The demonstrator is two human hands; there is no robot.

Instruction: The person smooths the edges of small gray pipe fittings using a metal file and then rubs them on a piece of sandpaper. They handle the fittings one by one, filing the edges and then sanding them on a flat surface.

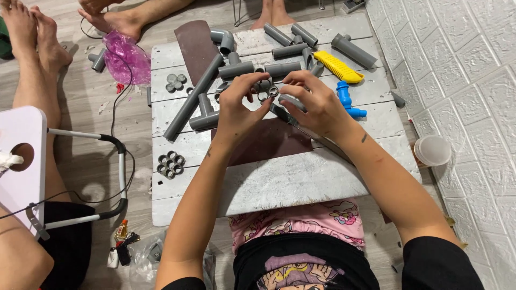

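Pale grey wooden plank counter point(279, 182) nearest. Above it, left hand point(239, 107) and right hand point(314, 102) both pinching a cluster of short grey plastic pipe rings point(265, 91), partly hidden behind fingers.

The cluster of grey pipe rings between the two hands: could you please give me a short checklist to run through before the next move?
1. Both hands on the ring cluster: ok, left hand and right hand pinch it from either side.
2. Cluster lifted off the board: cannot tell.
3. Rings sitting flush together: cannot tell, fingers cover part.
4. Finished ring flower out of the way: ok, it lies apart at the board's left edge.
5. Spare pipe pieces close by: ok, just behind the hands.
6. Blade clear of fingers: not ok, it lies directly under the right hand.
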